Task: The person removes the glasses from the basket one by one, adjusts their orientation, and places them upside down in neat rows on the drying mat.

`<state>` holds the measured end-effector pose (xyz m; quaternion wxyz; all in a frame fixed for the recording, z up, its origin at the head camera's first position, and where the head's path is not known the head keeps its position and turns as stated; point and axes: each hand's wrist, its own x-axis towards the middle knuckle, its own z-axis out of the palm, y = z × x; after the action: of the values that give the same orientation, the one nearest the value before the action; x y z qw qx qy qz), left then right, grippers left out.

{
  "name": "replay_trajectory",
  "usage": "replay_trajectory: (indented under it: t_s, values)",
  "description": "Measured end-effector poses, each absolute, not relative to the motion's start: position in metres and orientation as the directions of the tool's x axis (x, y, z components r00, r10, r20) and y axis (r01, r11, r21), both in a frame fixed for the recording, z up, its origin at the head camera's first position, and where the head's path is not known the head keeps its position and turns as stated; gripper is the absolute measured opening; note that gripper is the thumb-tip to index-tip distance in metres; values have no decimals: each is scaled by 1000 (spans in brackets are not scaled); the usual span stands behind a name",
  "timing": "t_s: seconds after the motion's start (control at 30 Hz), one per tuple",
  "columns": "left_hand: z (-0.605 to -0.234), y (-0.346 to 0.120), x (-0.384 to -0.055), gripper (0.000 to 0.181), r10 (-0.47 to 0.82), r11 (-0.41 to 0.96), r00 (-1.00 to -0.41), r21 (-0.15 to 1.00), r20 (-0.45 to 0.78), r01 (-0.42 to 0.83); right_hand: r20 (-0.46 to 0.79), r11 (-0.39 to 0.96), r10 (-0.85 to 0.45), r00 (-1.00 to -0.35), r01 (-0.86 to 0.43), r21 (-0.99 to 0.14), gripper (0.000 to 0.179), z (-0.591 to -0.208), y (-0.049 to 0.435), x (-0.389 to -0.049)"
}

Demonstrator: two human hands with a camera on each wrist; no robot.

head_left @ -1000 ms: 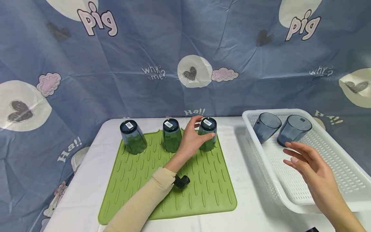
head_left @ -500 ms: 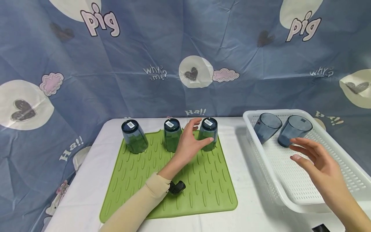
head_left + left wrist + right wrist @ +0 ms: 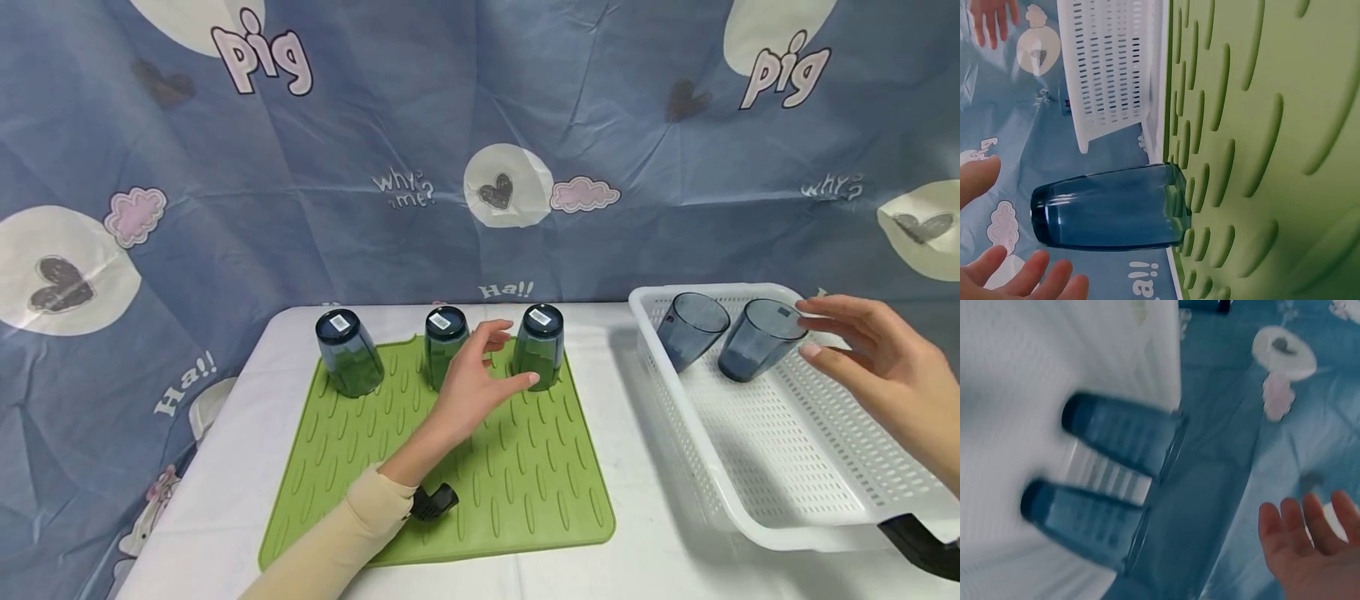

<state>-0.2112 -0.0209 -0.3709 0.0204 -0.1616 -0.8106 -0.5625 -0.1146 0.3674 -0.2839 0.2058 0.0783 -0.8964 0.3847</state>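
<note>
Three blue drinking glasses stand upside down along the back of a green ridged drying mat point(image 3: 450, 500): a left glass point(image 3: 348, 354), a middle glass point(image 3: 442, 346) and a right glass point(image 3: 540, 350). My left hand point(image 3: 472, 387) is over the mat with fingers spread, holding nothing, just left of the right glass. In the left wrist view that glass point(image 3: 1110, 206) stands apart from the fingers. My right hand point(image 3: 885, 362) is above the white basket point(image 3: 712, 475), fingers relaxed, beside an upright glass point(image 3: 761, 337). Another upright glass point(image 3: 690, 329) leans left of it inside the basket.
The perforated basket stands on the white-covered table point(image 3: 622, 467), right of the mat. A blue printed cloth point(image 3: 412, 125) hangs close behind both. Black wrist straps point(image 3: 433, 502) show on the arms.
My left hand has drawn back from the right glass, toward the front left. My right hand has moved right and up, to the side of the basket's right glass. The glasses have stayed put.
</note>
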Motion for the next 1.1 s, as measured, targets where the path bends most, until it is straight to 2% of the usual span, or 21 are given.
replay_trajectory:
  t_s: [0.23, 0.4, 0.57, 0.8, 1.1]
  values:
    - [-372, -32, -201, 69, 319, 280, -930, 919, 183, 277, 362, 727, 28, -932, -229, -647, 48, -292, 402, -144]
    - [-375, -39, -193, 67, 350, 276, -916, 913, 196, 301, 337, 734, 59, -939, -188, -652, 50, -306, 422, -161]
    - [-376, -46, -186, 64, 376, 249, -908, 924, 185, 291, 242, 789, 78, -967, -88, -607, 68, -318, 435, -177]
    - [-376, -52, -177, 56, 428, 208, -887, 936, 173, 283, 105, 780, 53, -993, -24, -625, 90, -328, 447, -198]
    - [-376, -53, -171, 55, 481, 184, -861, 942, 162, 280, -18, 776, 40, -999, 42, -629, 100, -340, 456, -215]
